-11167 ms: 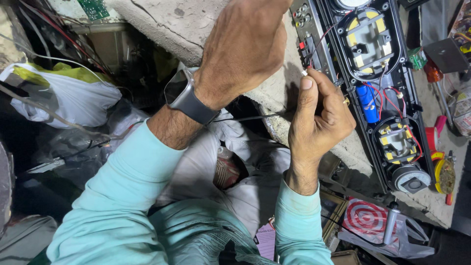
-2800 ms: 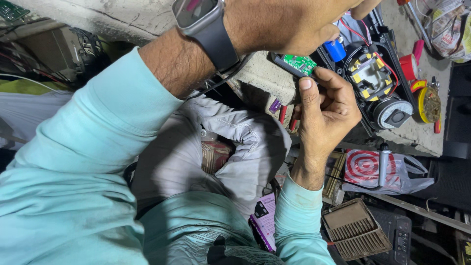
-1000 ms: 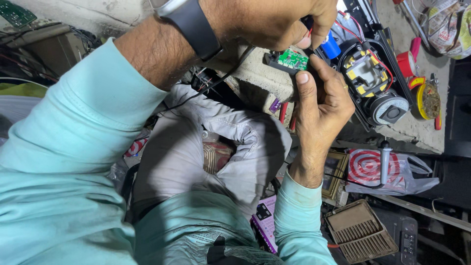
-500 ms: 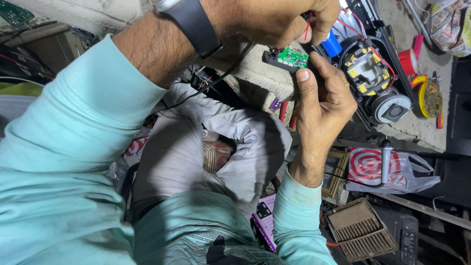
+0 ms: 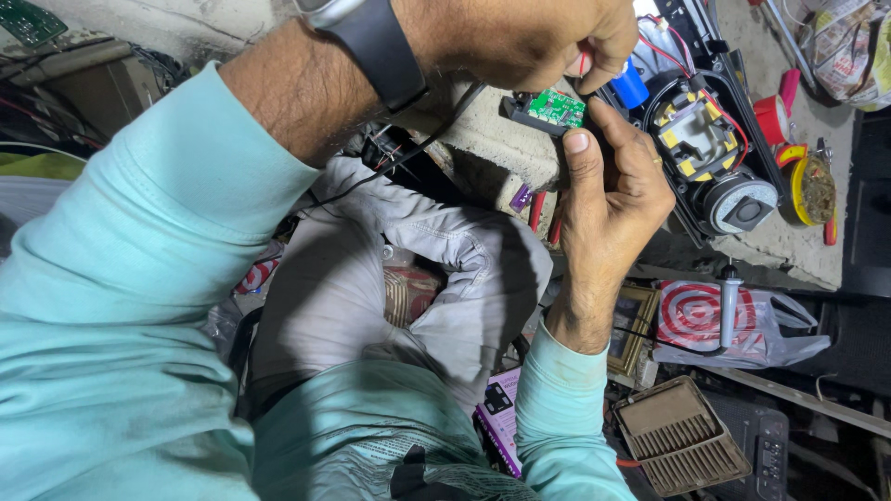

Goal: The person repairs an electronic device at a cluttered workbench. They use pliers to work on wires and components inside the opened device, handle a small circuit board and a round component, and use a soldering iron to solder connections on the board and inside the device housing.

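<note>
My right hand (image 5: 613,199) rises from the lower right and pinches a small green circuit board (image 5: 555,107), thumb along its near edge. My left hand (image 5: 520,37), a dark watch (image 5: 371,46) on its wrist, reaches across the top and is closed on a thin tool (image 5: 580,63) whose tip meets the board's right end. A black cord (image 5: 408,153) trails from that hand under the wrist. Just right of the board lies an open black device housing (image 5: 719,153) with yellow parts, red wires and a blue cylinder (image 5: 629,88).
The housing rests on a rough concrete ledge (image 5: 483,148). Red and yellow tape rolls (image 5: 806,186) sit at its right. Below lie a red-and-white patterned bag (image 5: 705,315), a brown vented grille (image 5: 682,445) and a purple box (image 5: 501,417). My grey trousers (image 5: 371,269) fill the centre.
Earlier my right hand pinched a thin wire beside the housing; now it holds the green board. In the last second both hands stay almost still, the tool at the board.
</note>
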